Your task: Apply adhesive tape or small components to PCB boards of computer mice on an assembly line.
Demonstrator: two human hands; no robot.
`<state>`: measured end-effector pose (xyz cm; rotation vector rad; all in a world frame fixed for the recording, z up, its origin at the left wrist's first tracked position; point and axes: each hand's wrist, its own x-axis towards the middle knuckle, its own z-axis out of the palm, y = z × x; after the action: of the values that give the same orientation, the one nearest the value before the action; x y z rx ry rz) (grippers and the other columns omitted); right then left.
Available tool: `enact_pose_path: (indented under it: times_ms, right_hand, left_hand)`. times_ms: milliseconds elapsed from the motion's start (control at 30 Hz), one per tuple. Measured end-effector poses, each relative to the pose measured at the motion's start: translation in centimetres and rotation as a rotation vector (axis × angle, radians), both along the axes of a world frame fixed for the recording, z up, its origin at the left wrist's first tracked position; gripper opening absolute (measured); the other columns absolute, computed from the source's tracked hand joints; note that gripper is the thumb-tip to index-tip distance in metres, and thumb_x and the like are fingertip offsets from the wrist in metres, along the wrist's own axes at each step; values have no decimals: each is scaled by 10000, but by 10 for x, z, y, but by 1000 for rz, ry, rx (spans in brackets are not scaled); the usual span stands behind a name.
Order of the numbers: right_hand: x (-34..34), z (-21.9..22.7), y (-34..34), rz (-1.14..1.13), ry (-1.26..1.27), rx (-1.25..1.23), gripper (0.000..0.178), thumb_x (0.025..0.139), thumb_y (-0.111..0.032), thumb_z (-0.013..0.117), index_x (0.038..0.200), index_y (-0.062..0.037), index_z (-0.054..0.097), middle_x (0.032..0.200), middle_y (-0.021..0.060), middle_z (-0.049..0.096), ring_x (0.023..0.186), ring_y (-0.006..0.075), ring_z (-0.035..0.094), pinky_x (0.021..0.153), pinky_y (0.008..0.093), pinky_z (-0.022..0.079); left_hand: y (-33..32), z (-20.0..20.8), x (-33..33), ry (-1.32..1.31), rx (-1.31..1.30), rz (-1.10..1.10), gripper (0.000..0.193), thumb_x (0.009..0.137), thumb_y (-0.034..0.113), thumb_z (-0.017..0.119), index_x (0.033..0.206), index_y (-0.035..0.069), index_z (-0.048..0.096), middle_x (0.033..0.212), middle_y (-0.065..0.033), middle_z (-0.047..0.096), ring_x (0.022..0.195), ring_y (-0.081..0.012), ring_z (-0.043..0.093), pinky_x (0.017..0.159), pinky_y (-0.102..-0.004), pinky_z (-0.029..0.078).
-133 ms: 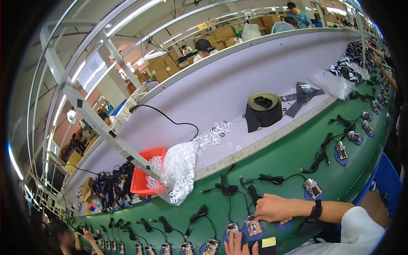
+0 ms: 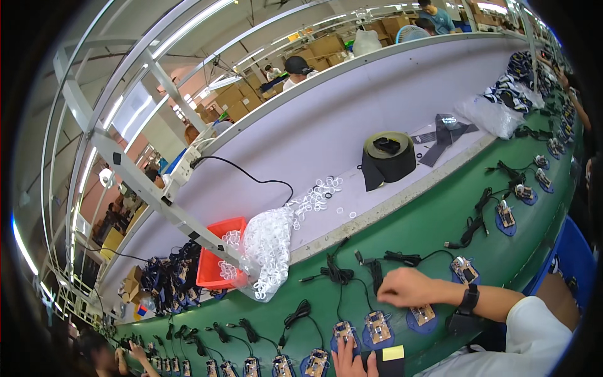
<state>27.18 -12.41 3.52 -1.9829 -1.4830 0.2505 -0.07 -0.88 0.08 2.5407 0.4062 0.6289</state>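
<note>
At the lower middle, my left hand (image 2: 348, 362) has its fingers stretched toward a circuit board on a blue rounded base (image 2: 343, 333). Its thumb lies over a black flat piece (image 2: 375, 363) bearing a yellow square (image 2: 393, 353), apparently held there. My right hand (image 2: 403, 288), wrist banded in black, hovers with fingers curled together beside a bundled black cable (image 2: 374, 276); anything between its fingertips is hidden. Just below it lies a second circuit board on a blue base (image 2: 378, 327). Another board (image 2: 421, 314) sits under my right forearm, partly covered.
Several more boards with black cables (image 2: 465, 271) line the curved green belt (image 2: 433, 248). On the ledge behind stand a red bin (image 2: 210, 273), a clear bag of white rings (image 2: 267, 245) and a black roll (image 2: 389, 166). Other people's hands (image 2: 135, 352) work at the far left.
My right hand has lifted off the board below it, uncovering more of that board. My left hand and the black flat piece have shifted slightly upward in view.
</note>
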Motion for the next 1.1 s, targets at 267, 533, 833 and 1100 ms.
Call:
enact_pose_path:
  times_ms: [267, 533, 833, 1100]
  right_hand:
    - [4, 2, -41, -355, -171, 208, 207, 929, -228, 770, 1017, -40, 761, 989, 135, 718, 956, 364, 697, 855, 469, 560]
    - [-52, 36, -113, -77, -144, -112, 508, 874, -339, 845, 1287, -78, 706, 1414, 163, 598, 1213, 362, 579, 962, 496, 495]
    - [-54, 27, -71, -100, -283, -51, 538, 847, -384, 848, 1278, -100, 694, 1476, 151, 556, 1296, 340, 525, 984, 508, 447]
    - [-63, 7, 31, 315, -351, 85, 485, 907, -409, 793, 1285, -128, 674, 1458, 115, 581, 1236, 282, 567, 943, 452, 456]
  left_hand:
    - [23, 30, -29, -98, 50, 132, 296, 946, 72, 696, 1176, -113, 684, 1430, -262, 621, 1377, -551, 506, 1172, -596, 391]
    - [55, -2, -40, -37, -21, 178, 277, 998, 108, 679, 1082, -156, 673, 1507, -307, 559, 1427, -549, 464, 1198, -579, 380]
    - [93, 2, -20, 79, 37, 246, 335, 1025, 182, 653, 1109, -139, 693, 1585, -342, 469, 1476, -561, 396, 1242, -573, 313]
    - [67, 12, -41, 52, 37, 231, 354, 1015, 149, 664, 1213, -145, 670, 1528, -305, 546, 1454, -522, 446, 1249, -554, 309]
